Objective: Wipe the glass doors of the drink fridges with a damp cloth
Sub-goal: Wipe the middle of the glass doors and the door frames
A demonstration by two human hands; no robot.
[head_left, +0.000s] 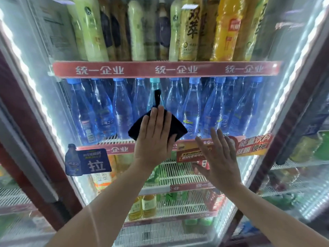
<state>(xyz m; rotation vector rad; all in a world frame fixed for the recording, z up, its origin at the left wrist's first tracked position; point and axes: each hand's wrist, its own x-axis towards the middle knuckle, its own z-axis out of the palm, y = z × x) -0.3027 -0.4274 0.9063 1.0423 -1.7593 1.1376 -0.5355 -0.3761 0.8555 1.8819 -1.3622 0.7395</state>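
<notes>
Your left hand presses the folded black cloth flat against the clear glass fridge door, over the row of blue plastic water bottles; hold that palm pressure even and overlap each pass out to the frame. Its fingers lie straight and together, arm reaching up, while your right hand is spread open, empty, by the glass lower right.

White wire shelf carries blue bottles, apparently upright.
</notes>
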